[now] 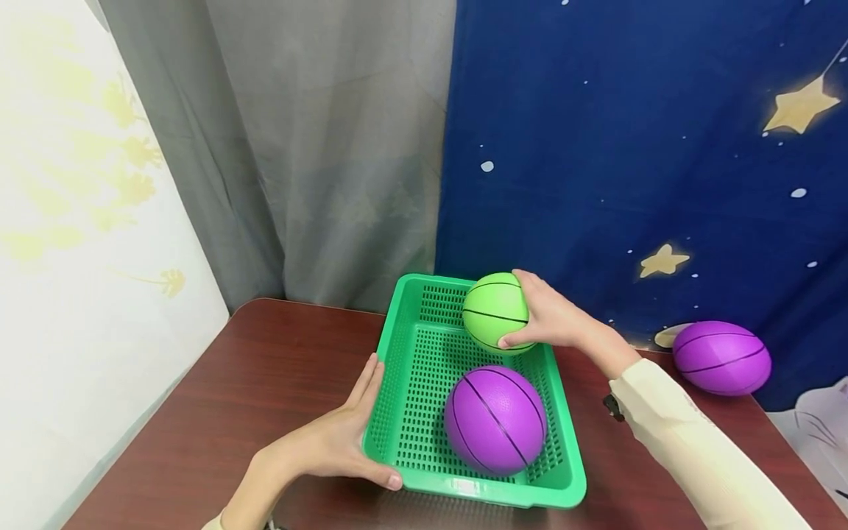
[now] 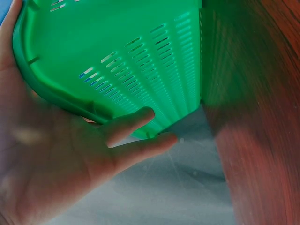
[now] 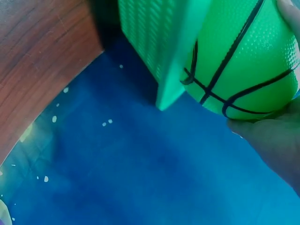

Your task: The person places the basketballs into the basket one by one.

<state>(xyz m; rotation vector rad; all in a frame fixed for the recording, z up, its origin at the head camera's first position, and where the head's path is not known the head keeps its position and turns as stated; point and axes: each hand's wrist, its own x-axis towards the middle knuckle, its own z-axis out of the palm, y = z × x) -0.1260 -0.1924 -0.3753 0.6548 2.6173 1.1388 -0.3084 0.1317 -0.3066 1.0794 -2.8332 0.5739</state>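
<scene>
On the wooden bench [image 1: 232, 375], one green basket [image 1: 424, 390] is touched at its near-left corner by the left hand [image 1: 338, 442], fingers straight and apart, one purple ball [image 1: 495, 421] is contained inside, and one green ball [image 1: 493, 309], at the basket's far-right corner, is gripped by the right hand [image 1: 548, 313], fingers clamped round it.

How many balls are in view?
3: a lime-green ball in the right hand, at the far right corner of the green basket; a purple ball in its near half; another purple ball right of the basket, toward the table's far edge.
</scene>
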